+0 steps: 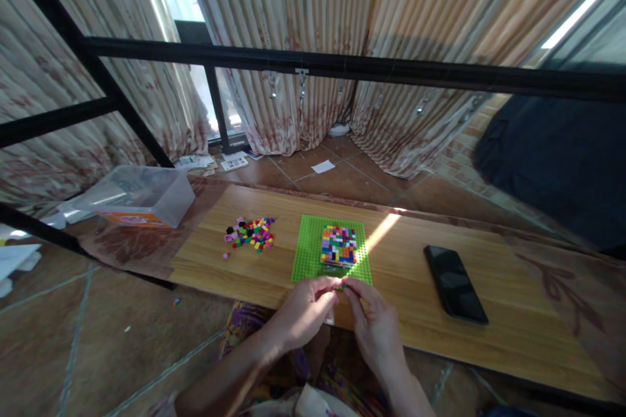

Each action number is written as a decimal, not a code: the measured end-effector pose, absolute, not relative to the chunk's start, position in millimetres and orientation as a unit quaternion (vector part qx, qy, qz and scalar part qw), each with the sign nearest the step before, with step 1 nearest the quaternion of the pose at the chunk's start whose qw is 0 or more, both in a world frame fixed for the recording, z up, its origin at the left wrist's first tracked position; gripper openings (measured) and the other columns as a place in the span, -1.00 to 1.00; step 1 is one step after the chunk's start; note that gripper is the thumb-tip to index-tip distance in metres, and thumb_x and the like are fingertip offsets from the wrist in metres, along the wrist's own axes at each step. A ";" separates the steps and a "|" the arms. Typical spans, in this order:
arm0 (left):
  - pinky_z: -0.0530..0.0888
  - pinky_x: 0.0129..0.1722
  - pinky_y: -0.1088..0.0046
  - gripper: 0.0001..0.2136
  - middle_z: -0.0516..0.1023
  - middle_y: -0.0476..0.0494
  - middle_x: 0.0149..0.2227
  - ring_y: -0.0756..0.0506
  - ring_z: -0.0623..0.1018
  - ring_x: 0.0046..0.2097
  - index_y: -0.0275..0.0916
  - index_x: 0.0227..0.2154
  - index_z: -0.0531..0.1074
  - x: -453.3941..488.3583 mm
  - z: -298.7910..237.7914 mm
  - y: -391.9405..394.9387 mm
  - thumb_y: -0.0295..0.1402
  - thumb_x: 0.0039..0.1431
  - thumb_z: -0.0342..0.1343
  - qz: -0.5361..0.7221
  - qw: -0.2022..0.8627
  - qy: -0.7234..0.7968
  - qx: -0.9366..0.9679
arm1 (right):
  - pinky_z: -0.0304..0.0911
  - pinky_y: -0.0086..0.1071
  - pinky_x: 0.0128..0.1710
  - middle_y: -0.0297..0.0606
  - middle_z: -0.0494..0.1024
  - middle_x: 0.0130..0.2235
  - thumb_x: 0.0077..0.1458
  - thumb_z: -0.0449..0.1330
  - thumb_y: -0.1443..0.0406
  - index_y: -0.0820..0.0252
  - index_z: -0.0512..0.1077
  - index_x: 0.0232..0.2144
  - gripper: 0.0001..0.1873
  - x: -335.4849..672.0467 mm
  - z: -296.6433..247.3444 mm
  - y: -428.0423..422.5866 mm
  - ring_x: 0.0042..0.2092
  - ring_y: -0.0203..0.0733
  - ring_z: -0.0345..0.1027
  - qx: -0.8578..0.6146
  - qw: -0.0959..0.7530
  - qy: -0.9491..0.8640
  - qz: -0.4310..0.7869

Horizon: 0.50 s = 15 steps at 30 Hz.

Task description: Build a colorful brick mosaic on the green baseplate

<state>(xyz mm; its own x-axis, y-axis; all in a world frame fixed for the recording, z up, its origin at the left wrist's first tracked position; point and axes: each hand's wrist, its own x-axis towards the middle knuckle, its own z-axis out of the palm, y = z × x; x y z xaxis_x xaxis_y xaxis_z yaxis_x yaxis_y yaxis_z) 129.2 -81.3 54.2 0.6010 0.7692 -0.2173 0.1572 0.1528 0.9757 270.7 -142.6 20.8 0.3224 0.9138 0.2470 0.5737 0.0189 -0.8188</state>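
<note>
My left hand (310,309) and my right hand (375,318) meet at the front edge of a green studded baseplate (306,247). Both are closed, thumbs against index fingers, with the fingertips nearly touching. A tiny greenish spot shows between the fingertips; whether it is a brick or the plate behind, I cannot tell. Just beyond the fingers, a square block of multicoloured toy bricks (338,245) stands on the baseplate. Left of the plate lies a loose pile of small coloured bricks (250,234), with one pink brick (225,255) apart from it.
A black phone (456,283) lies on the wooden board (401,260) at the right. At the left stands a clear plastic box (147,195) with an orange label. A black metal rail (342,66) crosses behind the board, in front of the curtains (303,6). One small brick (177,301) is on the floor.
</note>
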 end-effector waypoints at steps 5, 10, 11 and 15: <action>0.29 -0.46 0.55 -0.66 0.43 -0.01 -0.45 0.05 0.32 -0.49 -0.27 -0.06 0.45 136.4 44.5 -75.1 -0.37 0.10 0.01 0.251 0.641 0.404 0.602 | 0.33 -0.27 -0.16 -0.22 0.58 -0.22 0.16 0.08 0.15 0.10 0.50 -0.24 -0.74 284.2 23.3 -123.2 -0.18 -0.15 0.45 -0.690 0.461 -0.535 0.157; 0.34 -0.41 0.52 -0.60 0.45 -0.05 -0.39 0.03 0.38 -0.44 -0.26 0.02 0.40 148.3 31.6 -58.6 -0.40 0.09 0.00 0.263 0.587 0.422 0.638 | 0.25 -0.17 -0.04 -0.18 0.51 -0.13 0.13 0.10 0.15 0.09 0.53 -0.30 -0.75 302.7 19.0 -94.2 -0.07 -0.12 0.35 -0.683 0.480 -0.546 0.066; 0.35 -0.40 0.51 -0.60 0.45 -0.05 -0.39 0.02 0.39 -0.43 -0.26 0.03 0.39 150.9 30.2 -55.0 -0.40 0.09 0.00 0.259 0.577 0.418 0.652 | 0.25 -0.16 -0.04 -0.18 0.49 -0.12 0.13 0.11 0.15 0.09 0.54 -0.30 -0.75 305.4 17.0 -89.6 -0.07 -0.12 0.34 -0.685 0.476 -0.548 0.059; 0.39 -0.33 0.48 -0.57 0.47 -0.06 -0.40 -0.01 0.42 -0.39 -0.27 0.04 0.38 160.7 29.2 -44.9 -0.45 0.06 0.00 0.242 0.542 0.403 0.697 | 0.23 -0.14 -0.04 -0.17 0.45 -0.09 0.10 0.13 0.15 0.08 0.55 -0.30 -0.76 310.6 8.5 -79.8 -0.07 -0.12 0.31 -0.688 0.465 -0.554 0.058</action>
<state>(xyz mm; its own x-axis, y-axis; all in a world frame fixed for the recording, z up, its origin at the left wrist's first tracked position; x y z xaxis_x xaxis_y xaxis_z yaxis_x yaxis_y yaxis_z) 160.7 -44.9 29.2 0.5583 0.8237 -0.0990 0.2982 -0.0879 0.9504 310.6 -79.8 8.5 0.3794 0.8162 0.4358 0.7082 0.0469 -0.7045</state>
